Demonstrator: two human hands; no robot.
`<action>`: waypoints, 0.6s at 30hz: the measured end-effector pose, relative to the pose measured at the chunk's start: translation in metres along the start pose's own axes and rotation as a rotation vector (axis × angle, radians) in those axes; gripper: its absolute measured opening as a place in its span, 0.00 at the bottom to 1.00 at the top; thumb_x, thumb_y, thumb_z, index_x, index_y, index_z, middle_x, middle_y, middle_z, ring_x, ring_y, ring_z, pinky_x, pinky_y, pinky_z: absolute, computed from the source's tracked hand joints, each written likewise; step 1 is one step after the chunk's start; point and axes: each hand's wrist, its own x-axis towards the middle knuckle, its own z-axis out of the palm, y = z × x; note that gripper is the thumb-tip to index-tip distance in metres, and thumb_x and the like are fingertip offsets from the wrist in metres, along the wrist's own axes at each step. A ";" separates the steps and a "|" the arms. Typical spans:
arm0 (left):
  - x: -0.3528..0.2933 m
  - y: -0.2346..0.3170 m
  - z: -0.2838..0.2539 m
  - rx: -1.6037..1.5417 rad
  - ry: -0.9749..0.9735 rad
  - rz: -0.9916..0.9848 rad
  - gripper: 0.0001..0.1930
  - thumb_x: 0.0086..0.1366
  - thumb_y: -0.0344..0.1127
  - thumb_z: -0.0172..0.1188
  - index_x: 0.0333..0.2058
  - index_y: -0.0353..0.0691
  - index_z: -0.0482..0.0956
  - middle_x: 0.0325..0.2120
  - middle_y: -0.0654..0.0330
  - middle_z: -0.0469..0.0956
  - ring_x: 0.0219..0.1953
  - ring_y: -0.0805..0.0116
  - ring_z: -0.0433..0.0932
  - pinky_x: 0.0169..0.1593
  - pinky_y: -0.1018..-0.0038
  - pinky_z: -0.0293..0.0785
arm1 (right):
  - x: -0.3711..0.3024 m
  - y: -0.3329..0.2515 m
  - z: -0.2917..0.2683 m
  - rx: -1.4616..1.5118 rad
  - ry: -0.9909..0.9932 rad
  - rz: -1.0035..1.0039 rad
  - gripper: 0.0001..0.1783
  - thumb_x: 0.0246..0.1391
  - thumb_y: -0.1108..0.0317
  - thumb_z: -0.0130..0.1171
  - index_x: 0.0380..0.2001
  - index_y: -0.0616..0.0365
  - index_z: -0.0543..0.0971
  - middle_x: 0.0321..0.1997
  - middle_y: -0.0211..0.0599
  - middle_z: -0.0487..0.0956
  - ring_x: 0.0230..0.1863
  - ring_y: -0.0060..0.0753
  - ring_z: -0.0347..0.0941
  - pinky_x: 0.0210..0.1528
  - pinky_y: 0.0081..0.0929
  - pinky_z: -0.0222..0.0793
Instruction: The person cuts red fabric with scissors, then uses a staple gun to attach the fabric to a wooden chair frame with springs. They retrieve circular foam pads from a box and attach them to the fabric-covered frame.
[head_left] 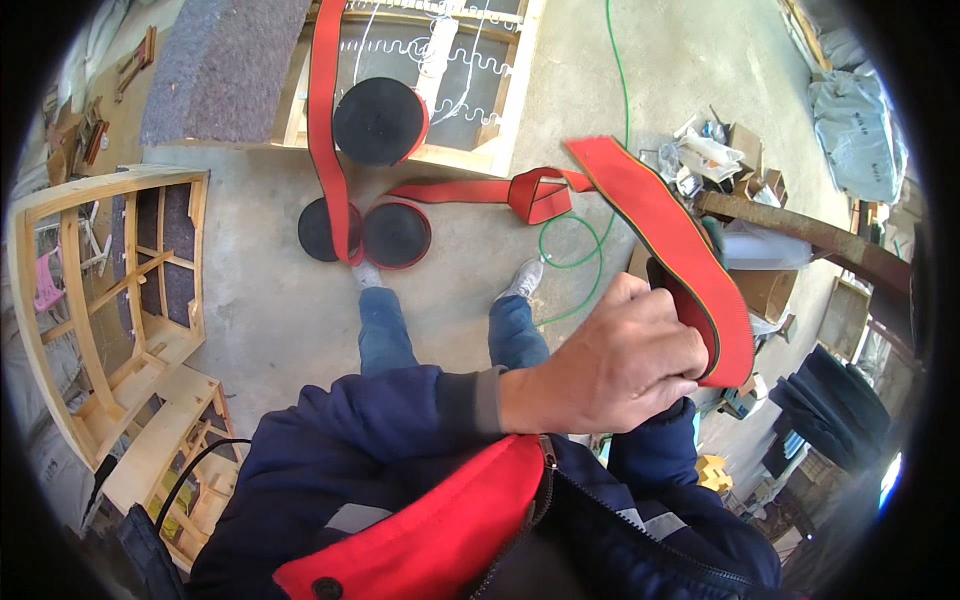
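Observation:
My left hand (620, 350) is closed, wrapped on a wide red webbing strap (690, 235) with dark and yellow edge stripes. From the fist the strap folds over on the right, and its cut end points up and away. My left arm reaches across my body. Only the sleeve of my right arm shows, just below the left fist; the right hand is hidden behind it. By my feet lie two rolls of webbing, black-faced (397, 236) and partly covered (320, 228). A third roll (380, 122) rests on the wooden frame ahead.
A wooden sofa frame (460, 160) with zigzag springs lies ahead, grey felt (225, 70) beside it. Another wooden frame (195, 260) stands at left. Loose red webbing (460, 192) and a green hose (598, 270) cross the floor. A rusty beam (800, 222) and clutter are at right.

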 end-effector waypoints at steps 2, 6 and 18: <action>0.006 0.012 -0.014 -0.112 0.005 0.008 0.12 0.62 0.31 0.75 0.38 0.49 0.79 0.32 0.67 0.77 0.38 0.62 0.75 0.52 0.61 0.62 | 0.008 -0.029 -0.018 -0.112 -0.107 -0.064 0.18 0.71 0.67 0.63 0.59 0.59 0.77 0.59 0.35 0.80 0.62 0.35 0.78 0.66 0.37 0.74; 0.026 0.028 -0.042 -0.214 -0.032 0.034 0.09 0.65 0.31 0.74 0.41 0.44 0.81 0.37 0.63 0.79 0.42 0.62 0.78 0.53 0.64 0.69 | 0.006 -0.070 -0.048 -0.285 -0.152 -0.141 0.17 0.72 0.67 0.62 0.59 0.59 0.77 0.59 0.36 0.80 0.63 0.37 0.78 0.67 0.38 0.74; -0.053 -0.044 -0.134 0.031 -0.437 -0.413 0.29 0.57 0.38 0.82 0.56 0.37 0.84 0.42 0.50 0.89 0.44 0.59 0.88 0.53 0.66 0.82 | 0.031 -0.176 -0.126 0.818 0.383 -0.422 0.28 0.76 0.49 0.60 0.69 0.56 0.77 0.67 0.37 0.81 0.65 0.36 0.80 0.67 0.41 0.78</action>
